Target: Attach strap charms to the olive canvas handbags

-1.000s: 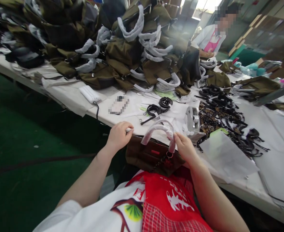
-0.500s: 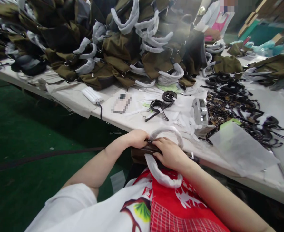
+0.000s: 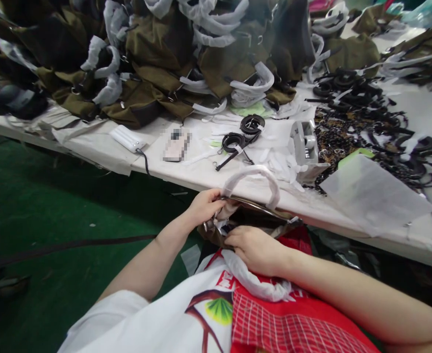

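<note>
An olive-brown handbag [image 3: 262, 217] is held, mouth parted, between the table [image 3: 197, 180] edge and the red apron [image 3: 274, 318], directly under both hands. The left end of its rim, beside the metal zipper [image 3: 252, 202], is pinched between thumb and fingers of the left hand [image 3: 206, 206]. The right hand [image 3: 254, 247] is laid, fingers curled, at the near rim; whether anything is gripped by it cannot be told. Of 2 white-wrapped handles, the far handle [image 3: 253, 171] is arched beyond the hands and the near handle [image 3: 256, 284] is draped below the right hand. Beyond the hands, 2 coiled black straps [image 3: 233, 142] are seen, with a phone [image 3: 177, 145] to their left; farther off, olive bags [image 3: 160, 44] are heaped. A translucent sheet [image 3: 375, 193] is placed right of the right hand.
</note>
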`<state>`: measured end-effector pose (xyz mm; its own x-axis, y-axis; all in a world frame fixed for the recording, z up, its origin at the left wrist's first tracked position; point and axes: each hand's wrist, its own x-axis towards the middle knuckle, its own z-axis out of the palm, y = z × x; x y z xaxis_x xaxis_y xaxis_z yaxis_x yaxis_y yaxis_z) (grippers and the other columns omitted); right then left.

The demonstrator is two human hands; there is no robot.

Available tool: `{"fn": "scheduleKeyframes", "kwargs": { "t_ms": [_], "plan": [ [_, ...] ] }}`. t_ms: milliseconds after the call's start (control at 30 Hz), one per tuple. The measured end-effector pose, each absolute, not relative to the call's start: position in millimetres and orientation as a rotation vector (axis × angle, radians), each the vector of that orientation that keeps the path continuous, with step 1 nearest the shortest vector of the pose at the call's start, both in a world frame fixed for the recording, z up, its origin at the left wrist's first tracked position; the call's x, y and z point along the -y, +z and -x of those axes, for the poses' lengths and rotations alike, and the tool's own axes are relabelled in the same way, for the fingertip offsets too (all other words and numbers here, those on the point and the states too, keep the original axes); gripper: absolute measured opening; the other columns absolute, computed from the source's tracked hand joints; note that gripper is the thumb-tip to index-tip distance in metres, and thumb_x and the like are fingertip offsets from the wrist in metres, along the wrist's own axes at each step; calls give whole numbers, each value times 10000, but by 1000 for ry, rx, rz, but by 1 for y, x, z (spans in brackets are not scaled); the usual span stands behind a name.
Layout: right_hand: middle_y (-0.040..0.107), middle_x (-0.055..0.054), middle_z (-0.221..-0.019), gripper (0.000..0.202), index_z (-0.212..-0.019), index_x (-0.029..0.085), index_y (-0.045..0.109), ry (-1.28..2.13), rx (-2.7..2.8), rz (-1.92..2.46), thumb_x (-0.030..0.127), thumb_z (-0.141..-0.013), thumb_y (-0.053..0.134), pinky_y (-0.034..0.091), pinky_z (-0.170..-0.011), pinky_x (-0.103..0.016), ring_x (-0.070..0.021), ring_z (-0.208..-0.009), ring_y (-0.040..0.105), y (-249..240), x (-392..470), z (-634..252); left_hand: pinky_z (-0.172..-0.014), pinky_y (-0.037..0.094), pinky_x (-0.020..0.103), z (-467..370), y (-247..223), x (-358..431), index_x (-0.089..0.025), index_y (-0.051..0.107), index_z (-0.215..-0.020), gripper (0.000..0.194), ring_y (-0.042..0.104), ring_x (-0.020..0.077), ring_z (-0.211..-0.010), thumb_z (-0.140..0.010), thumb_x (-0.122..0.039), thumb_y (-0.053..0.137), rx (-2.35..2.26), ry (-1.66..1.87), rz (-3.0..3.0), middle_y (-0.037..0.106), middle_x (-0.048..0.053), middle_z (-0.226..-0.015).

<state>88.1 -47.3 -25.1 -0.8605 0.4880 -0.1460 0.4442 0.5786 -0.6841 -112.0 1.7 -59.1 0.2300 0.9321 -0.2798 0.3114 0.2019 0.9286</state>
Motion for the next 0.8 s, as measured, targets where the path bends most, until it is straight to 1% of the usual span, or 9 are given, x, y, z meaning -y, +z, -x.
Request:
{"fn": "scheduleKeyframes", "kwargs": {
  "t_ms": [100, 167, 267, 367, 433, 533, 667, 733, 800],
  "plan": [
    [701, -91, -1029, 231, -1038, 142, 663, 1059, 2446, 1288, 127, -863, 513, 448, -908, -314, -202, -969, 625, -32, 40, -86, -720, 526, 282, 110, -59, 6, -134, 685, -978, 295, 671, 194, -798, -726, -261, 599, -1312, 702, -1254, 727, 34, -859],
    [716, -80, -932, 203, -1019, 131, 666, 1168, 2304, 1514, 214, -850, 590, 474, -783, -295, -193, -836, 645, -42, 34, -82, -682, 521, 272, 106, -57, 12, -136, 676, -985, 295, 662, 179, -747, -732, -272, 610, -1327, 690, -1245, 719, 31, -839],
    [722, -50, -786, 191, -882, 148, 707, 1424, 2291, 1538, 305, -870, 600, 461, -649, -269, -173, -682, 638, -56, 29, -76, -708, 535, 290, 100, -54, 19, -144, 673, -1009, 299, 671, 186, -773, -757, -294, 619, -1296, 699, -1247, 726, 45, -875],
    [751, -62, -883, 259, -895, 172, 738, 1310, 2401, 1478, 266, -931, 500, 474, -721, -264, -184, -785, 676, -59, 29, -75, -759, 551, 321, 100, -50, 20, -144, 685, -1033, 311, 683, 212, -844, -784, -318, 621, -1224, 650, -1298, 736, 66, -923],
    [753, -100, -956, 303, -928, 165, 744, 1026, 2530, 1604, 257, -945, 455, 478, -789, -292, -219, -874, 688, -55, 27, -80, -802, 551, 331, 104, -46, 17, -148, 696, -1047, 322, 683, 225, -904, -804, -345, 620, -1180, 611, -1351, 741, 75, -976],
    [746, -145, -991, 318, -950, 150, 738, 667, 2631, 1868, 250, -937, 437, 483, -810, -326, -262, -926, 694, -47, 21, -91, -819, 540, 319, 113, -38, 14, -152, 708, -1052, 353, 679, 229, -921, -799, -388, 639, -1161, 555, -1433, 745, 67, -998],
    [744, -140, -948, 294, -942, 160, 722, 582, 2669, 1865, 281, -945, 453, 488, -767, -324, -263, -881, 701, -42, 20, -97, -683, 508, 252, 118, -30, 13, -179, 741, -945, 332, 674, 211, -764, -674, -371, 748, -1303, 346, -1633, 740, 19, -805],
    [733, -142, -969, 298, -961, 159, 706, 556, 2658, 1786, 300, -962, 444, 487, -763, -319, -257, -879, 695, -42, 22, -96, -647, 483, 230, 116, -28, 13, -192, 752, -894, 266, 673, 207, -748, -680, -349, 733, -1374, 293, -1697, 738, 11, -763],
    [725, -132, -1018, 283, -1019, 168, 693, 581, 2664, 1643, 299, -969, 447, 485, -805, -315, -248, -927, 685, -43, 25, -94, -644, 472, 221, 113, -28, 11, -195, 760, -879, 211, 678, 208, -770, -737, -320, 668, -1423, 309, -1723, 752, 15, -791]
  ]
}}
